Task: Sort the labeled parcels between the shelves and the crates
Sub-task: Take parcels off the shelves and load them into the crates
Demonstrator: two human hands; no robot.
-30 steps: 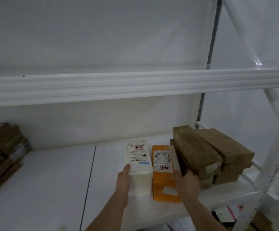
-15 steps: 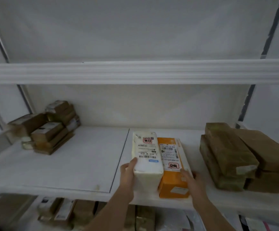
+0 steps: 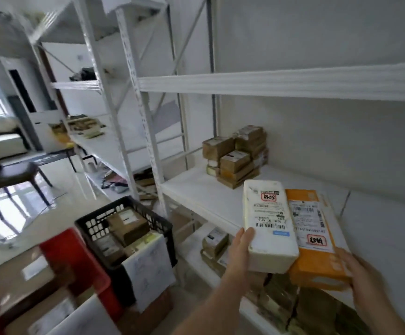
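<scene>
Two labeled parcels sit side by side in the person's hands, at the front edge of the white middle shelf [image 3: 208, 197]. The white parcel [image 3: 268, 226] is a long block with a barcode label and a red stamp on top; it touches the orange parcel [image 3: 315, 240] along its right side, and its near end overlaps the orange one's corner. The left hand [image 3: 241, 247] grips the white parcel's near left corner, thumb laid up along the side, the other fingers hidden beneath. The right hand [image 3: 363, 276] is blurred; it holds the orange parcel's near right corner, its fingers curled under the edge. Whether the parcels rest on the shelf or are lifted just off it, I cannot tell.

Farther back on the same shelf, against the wall, stands a stack of brown taped parcels [image 3: 236, 155]. Below the hands, on the lower shelf, lie more brown parcels [image 3: 283, 303], and a few small ones [image 3: 214, 240] sit farther left.

On the floor to the left, a black crate [image 3: 92, 226] holds brown boxes, with a white sheet of paper [image 3: 148, 269] hanging over its near wall. Just beside it is a red crate [image 3: 75, 259], and a cardboard box [image 3: 20, 284] in front of that. A second white rack [image 3: 104, 143] runs off to the left, near a dark chair [image 3: 10, 175].
</scene>
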